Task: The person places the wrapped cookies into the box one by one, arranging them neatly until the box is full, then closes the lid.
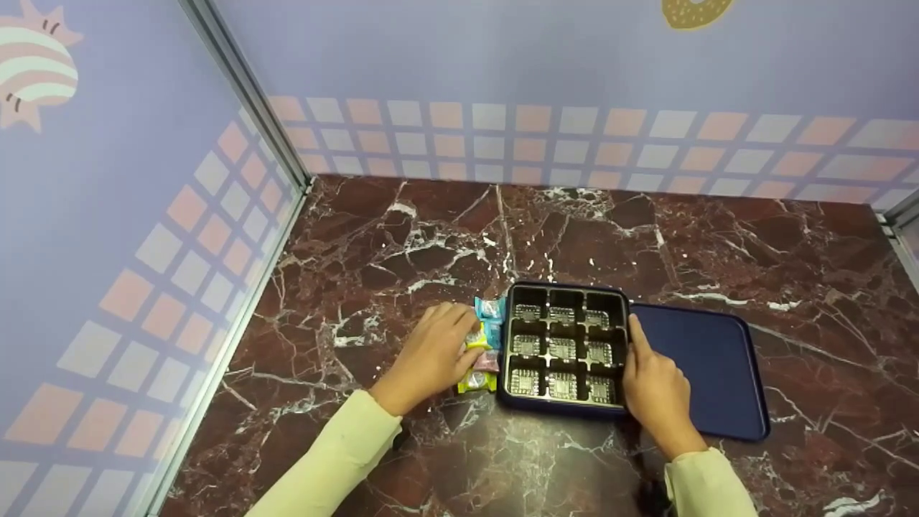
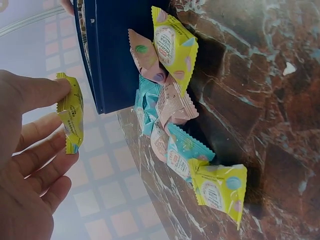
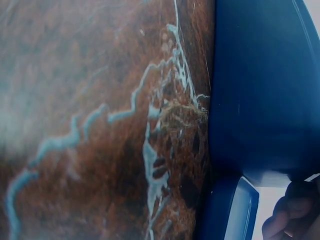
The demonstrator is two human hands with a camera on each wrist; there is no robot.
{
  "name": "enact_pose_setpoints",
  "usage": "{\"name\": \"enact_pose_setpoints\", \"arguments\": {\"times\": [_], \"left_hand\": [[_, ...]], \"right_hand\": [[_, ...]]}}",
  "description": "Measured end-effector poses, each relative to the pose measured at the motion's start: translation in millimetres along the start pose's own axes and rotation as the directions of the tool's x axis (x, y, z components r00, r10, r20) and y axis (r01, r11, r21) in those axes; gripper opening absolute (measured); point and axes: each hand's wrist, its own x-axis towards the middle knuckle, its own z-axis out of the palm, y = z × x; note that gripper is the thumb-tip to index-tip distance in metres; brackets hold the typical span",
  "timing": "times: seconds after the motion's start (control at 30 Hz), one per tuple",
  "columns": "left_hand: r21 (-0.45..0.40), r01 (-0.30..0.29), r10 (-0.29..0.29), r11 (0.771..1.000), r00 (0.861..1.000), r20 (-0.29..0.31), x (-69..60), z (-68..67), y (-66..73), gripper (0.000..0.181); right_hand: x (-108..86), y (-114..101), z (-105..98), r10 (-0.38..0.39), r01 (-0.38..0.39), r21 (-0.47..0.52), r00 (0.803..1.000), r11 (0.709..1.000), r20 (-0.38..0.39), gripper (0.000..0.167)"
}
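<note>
My left hand (image 1: pixel 429 353) pinches a yellow wrapped candy (image 2: pixel 73 117) between thumb and fingertips, just left of a navy box (image 1: pixel 563 410). Beneath it, several wrapped candies lie heaped against the box's left side, among them a yellow one (image 2: pixel 220 186), a blue one (image 2: pixel 186 149) and a pink one (image 2: pixel 176 106). The box stands uncovered, and its dark plastic insert (image 1: pixel 548 357) is divided into square compartments with no candies in them. At the right wall, my right hand (image 1: pixel 655 388) holds the box, its index finger straight along the rim; its other fingers are partly hidden.
A navy lid (image 1: pixel 711 377) lies flat to the right of the box, close against it. The marbled reddish-brown tabletop (image 1: pixel 344 244) is bounded by a patterned panel (image 1: pixel 459 72) at the back and another (image 1: pixel 108 287) on the left.
</note>
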Motion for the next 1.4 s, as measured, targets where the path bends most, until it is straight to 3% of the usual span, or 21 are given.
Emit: {"name": "enact_pose_setpoints", "arguments": {"times": [0.5,0.77,1.13,1.4], "left_hand": [[-0.032,-0.023,0.023,0.999,1.000,-0.013,11.5,8.0,7.0,0.030],[-0.057,-0.042,0.040,0.998,0.999,-0.030,15.0,13.0,10.1,0.036],[-0.048,-0.052,0.051,0.998,0.998,-0.023,18.2,19.2,15.2,0.038],[-0.065,-0.045,0.047,0.997,0.999,0.016,21.1,20.8,18.8,0.034]], "right_hand": [[0.8,0,-1,0.013,-0.013,-0.009,1.000,1.000,0.016,0.048],[1.1,0,1,0.000,0.000,-0.005,1.000,1.000,-0.014,0.047],[-1.0,2,2,-0.001,0.001,-0.008,1.000,1.000,-0.030,0.047],[-0.9,1,1,0.000,0.000,-0.012,1.000,1.000,-0.024,0.047]]}}
